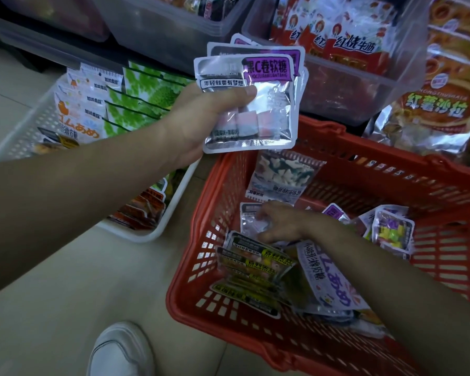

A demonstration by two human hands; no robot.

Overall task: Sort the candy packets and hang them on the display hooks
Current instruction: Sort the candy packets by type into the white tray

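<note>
While a white perforated tray [152,234] of orange and green packets sits on the floor at the left, a red basket [193,232] stands just beside it, their rims close together. Clear bins [391,85] of red packets run above the basket's far rim, and large orange-printed bags [434,104] lean at the upper right, near its far corner. A white shoe [120,348] rests on the floor tiles by the basket's near-left corner.

The left grip [198,120] is raised above the gap between tray and basket. Its thumb presses across the front of a fanned stack of purple-labelled candy packets [266,69] and its fingers curl behind. The stack stands upright in front of the bins.

The right grip [280,223] is down inside the basket, fingers spread over a silver packet [248,219] near the left wall. Whether it has pinched the packet cannot be told.

Around that grip lie yellow-and-black packets [253,267], a white packet with purple lettering [329,280], a blue-and-white packet [280,175] propped toward the far wall, and loose purple-labelled packets [391,229] to the right. The basket's right side shows bare mesh.
</note>
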